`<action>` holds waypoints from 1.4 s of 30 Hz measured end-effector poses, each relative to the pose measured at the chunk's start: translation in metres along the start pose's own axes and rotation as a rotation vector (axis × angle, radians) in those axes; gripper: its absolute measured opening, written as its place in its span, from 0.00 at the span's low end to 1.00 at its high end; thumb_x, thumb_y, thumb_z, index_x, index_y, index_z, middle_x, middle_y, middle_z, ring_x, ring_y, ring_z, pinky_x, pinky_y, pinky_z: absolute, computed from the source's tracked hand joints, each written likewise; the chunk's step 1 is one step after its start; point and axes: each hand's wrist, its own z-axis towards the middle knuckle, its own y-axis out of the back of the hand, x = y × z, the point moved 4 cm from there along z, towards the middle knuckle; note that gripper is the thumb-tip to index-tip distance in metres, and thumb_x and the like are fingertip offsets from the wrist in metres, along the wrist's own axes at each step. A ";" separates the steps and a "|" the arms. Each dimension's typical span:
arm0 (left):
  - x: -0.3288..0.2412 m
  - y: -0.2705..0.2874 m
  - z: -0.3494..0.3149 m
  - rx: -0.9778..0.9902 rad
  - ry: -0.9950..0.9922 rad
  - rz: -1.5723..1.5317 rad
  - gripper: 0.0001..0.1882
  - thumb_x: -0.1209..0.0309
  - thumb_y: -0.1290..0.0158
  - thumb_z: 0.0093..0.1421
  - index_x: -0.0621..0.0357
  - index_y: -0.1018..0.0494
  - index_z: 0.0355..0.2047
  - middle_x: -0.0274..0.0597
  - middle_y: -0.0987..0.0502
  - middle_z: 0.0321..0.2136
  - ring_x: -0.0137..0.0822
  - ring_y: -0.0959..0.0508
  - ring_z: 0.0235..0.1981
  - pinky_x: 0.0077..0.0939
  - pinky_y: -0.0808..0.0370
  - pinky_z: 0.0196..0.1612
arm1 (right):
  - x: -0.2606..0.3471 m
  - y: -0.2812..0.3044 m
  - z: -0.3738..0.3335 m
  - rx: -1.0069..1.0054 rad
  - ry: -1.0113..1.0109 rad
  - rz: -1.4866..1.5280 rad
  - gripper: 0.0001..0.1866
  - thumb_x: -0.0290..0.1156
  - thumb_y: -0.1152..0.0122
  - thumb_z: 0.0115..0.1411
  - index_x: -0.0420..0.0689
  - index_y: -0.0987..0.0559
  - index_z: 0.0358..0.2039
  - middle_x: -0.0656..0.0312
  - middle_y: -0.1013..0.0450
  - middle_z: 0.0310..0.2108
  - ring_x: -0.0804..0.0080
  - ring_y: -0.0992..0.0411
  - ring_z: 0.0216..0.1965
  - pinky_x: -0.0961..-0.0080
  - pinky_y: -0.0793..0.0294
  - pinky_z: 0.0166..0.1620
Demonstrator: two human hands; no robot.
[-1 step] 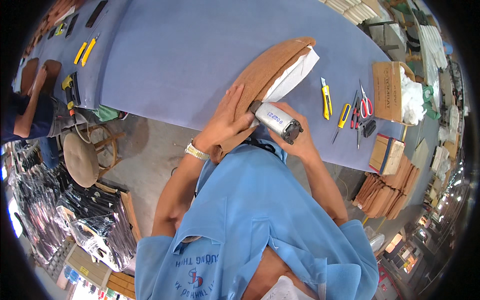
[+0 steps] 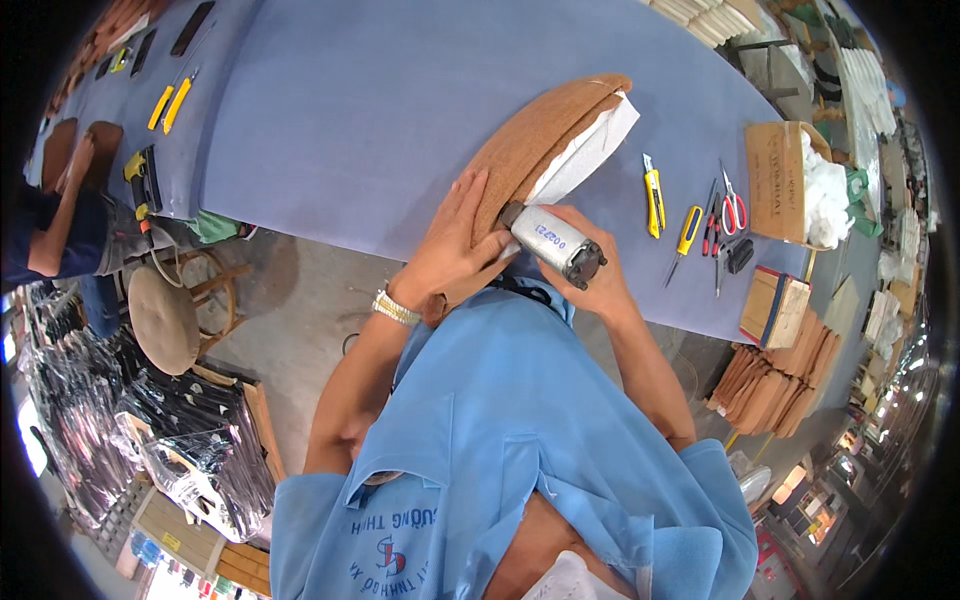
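Observation:
A brown fabric-covered seat pad (image 2: 540, 135) stands tilted on the blue table, with white lining (image 2: 585, 150) showing along its right side. My left hand (image 2: 455, 240) grips the pad's near end, fingers over the brown cover and thumb pointing toward the tool. My right hand (image 2: 590, 250) is closed around a silver staple gun (image 2: 550, 240), its grip hidden below the cylindrical head. The gun's dark front end is at the pad's lining side, close to my left thumb; whether it touches is hard to tell.
To the right on the table (image 2: 330, 110) lie a yellow cutter (image 2: 653, 200), a screwdriver (image 2: 687, 232), red-handled scissors (image 2: 734, 212) and a carton (image 2: 778, 185) with white stuffing. Brown pads (image 2: 770, 380) are stacked beyond the table edge. Left, a co-worker's arm (image 2: 55, 220), another staple gun (image 2: 143, 180) and a round stool (image 2: 163, 320).

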 end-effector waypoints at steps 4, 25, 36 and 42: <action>-0.015 0.005 0.008 -0.025 0.085 0.117 0.51 0.59 0.38 0.62 0.67 0.54 0.75 0.68 0.46 0.72 0.66 0.48 0.75 0.49 0.46 0.76 | 0.000 -0.002 0.003 -0.045 -0.037 0.002 0.34 0.26 0.30 0.45 0.43 0.23 0.58 0.52 0.20 0.51 0.49 0.19 0.49 0.65 0.19 0.51; -0.023 0.000 0.003 -0.132 0.148 0.252 0.49 0.68 0.36 0.57 0.68 0.49 0.74 0.63 0.37 0.69 0.62 0.41 0.73 0.49 0.41 0.73 | 0.003 -0.008 -0.004 0.031 -0.123 0.057 0.36 0.25 0.29 0.45 0.44 0.23 0.59 0.52 0.20 0.52 0.53 0.19 0.51 0.68 0.22 0.53; -0.024 -0.001 0.001 -0.172 0.107 0.274 0.48 0.71 0.36 0.55 0.69 0.48 0.73 0.65 0.34 0.67 0.62 0.38 0.71 0.46 0.39 0.73 | 0.008 -0.015 -0.007 0.065 -0.187 0.031 0.34 0.23 0.29 0.48 0.44 0.23 0.59 0.51 0.20 0.51 0.52 0.19 0.52 0.68 0.21 0.53; -0.023 0.007 0.004 -0.161 0.153 0.216 0.49 0.76 0.35 0.51 0.69 0.46 0.72 0.66 0.33 0.65 0.62 0.37 0.70 0.47 0.36 0.71 | 0.012 -0.020 -0.004 0.038 -0.153 0.025 0.35 0.25 0.28 0.47 0.44 0.23 0.59 0.51 0.19 0.51 0.51 0.19 0.51 0.68 0.21 0.54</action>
